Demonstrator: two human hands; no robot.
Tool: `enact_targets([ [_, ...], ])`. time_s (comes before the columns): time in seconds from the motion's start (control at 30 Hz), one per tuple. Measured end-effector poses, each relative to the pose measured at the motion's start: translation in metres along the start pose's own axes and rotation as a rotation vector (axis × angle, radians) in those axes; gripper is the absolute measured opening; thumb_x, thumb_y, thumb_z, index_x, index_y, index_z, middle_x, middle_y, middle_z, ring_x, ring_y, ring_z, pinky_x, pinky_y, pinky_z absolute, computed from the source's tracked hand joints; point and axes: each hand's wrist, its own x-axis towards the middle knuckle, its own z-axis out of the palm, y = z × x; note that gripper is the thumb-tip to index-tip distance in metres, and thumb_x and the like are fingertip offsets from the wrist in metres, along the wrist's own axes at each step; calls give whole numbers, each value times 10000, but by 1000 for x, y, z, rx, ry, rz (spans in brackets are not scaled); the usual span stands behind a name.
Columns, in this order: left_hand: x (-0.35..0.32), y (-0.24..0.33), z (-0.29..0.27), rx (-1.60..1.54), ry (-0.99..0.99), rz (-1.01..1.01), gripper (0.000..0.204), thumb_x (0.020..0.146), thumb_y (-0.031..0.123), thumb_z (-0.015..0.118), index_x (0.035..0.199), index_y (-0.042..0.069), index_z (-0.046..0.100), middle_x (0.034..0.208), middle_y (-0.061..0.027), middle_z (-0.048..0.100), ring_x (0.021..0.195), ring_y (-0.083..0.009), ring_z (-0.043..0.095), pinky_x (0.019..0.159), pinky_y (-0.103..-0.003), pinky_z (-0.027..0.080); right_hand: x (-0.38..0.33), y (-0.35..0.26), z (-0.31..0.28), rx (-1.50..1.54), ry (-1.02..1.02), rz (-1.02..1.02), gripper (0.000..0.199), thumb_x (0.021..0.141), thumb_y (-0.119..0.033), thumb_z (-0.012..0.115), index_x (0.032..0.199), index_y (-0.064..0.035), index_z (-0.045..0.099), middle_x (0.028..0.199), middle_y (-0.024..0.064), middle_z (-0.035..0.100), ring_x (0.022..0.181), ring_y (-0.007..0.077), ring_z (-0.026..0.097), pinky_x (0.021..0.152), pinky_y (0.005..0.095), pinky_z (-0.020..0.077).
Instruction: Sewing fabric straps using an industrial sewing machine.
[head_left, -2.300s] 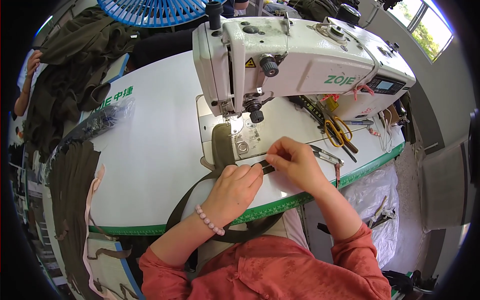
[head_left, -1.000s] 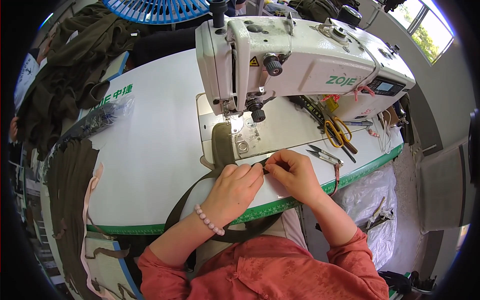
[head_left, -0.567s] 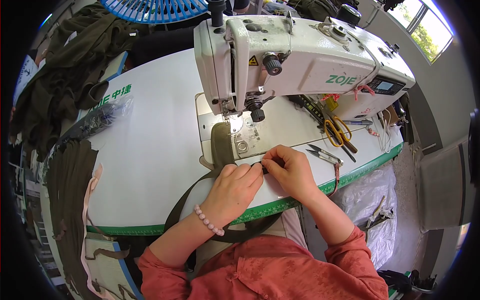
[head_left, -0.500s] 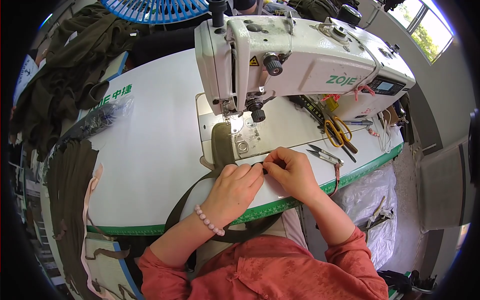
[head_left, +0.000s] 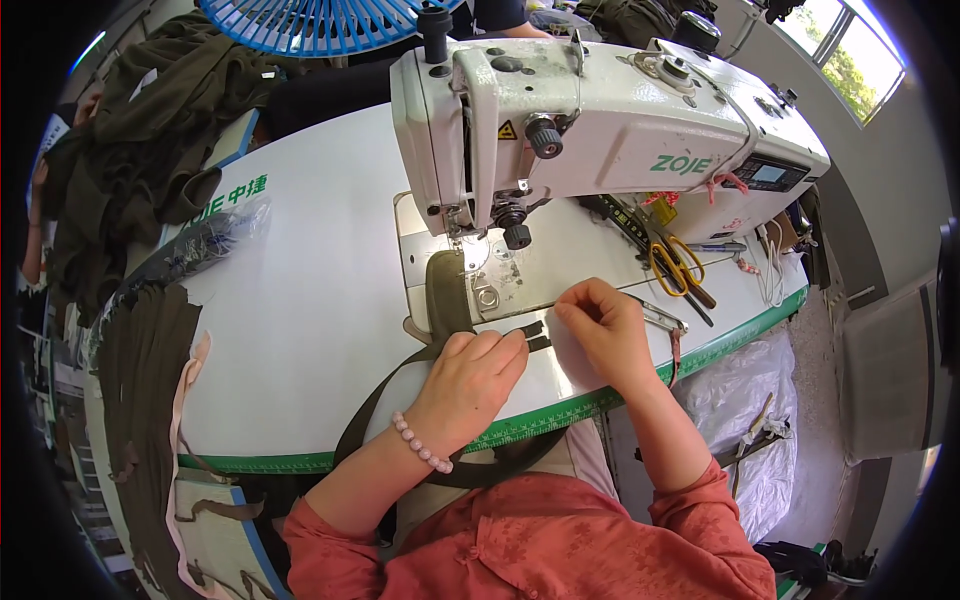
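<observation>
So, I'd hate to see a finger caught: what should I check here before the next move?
1. Left hand on the olive fabric: ok, resting over its near end.
2. Dark tips beside that hand touching each other: not ok, a gap shows.
3. Right hand apart from those tips: ok.
4. Right hand empty: cannot tell.
5. Both hands away from the sewing machine's needle area: ok.
6. Snips off the fabric: ok.
</observation>
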Motion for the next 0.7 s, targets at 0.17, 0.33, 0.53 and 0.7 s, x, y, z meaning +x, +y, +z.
enact_targets([
  [0.17, -3, 2, -3, -63, 92, -6, 261, 799, 66, 592, 1054, 22, 627, 1049, -55, 629, 911, -198, 585, 811, -331, 426, -2, -9, -4, -374, 236, -184, 175, 843, -40, 650, 1006, 11, 615, 777, 47, 595, 696, 89, 530, 619, 226, 425],
  [0.33, -11, 12, -8, -97, 282, -89, 299, 771, -5, 658, 1067, 34, 630, 957, -56, 652, 849, -228, 602, 775, -348, 458, -46, -23, 4, -303, 275, -198, 231, 869, -47, 637, 1089, 2, 589, 883, 44, 588, 751, 85, 531, 654, 222, 431],
  [0.53, -16, 48, -30, -138, 514, -150, 387, 719, -56, 727, 1077, 55, 632, 884, -55, 656, 805, -229, 609, 710, -333, 485, -98, -26, 13, 97, 63, -68, 253, 884, -82, 642, 1113, 1, 574, 897, 46, 598, 719, 106, 537, 635, 238, 446],
  [0.7, -40, 93, -50, -179, 535, -220, 399, 710, -50, 738, 1077, 66, 632, 868, -55, 650, 776, -214, 607, 677, -307, 491, -124, -57, 19, 351, -49, -37, 144, 925, -80, 607, 1040, 6, 593, 911, -12, 597, 822, 51, 532, 719, 199, 435],
])
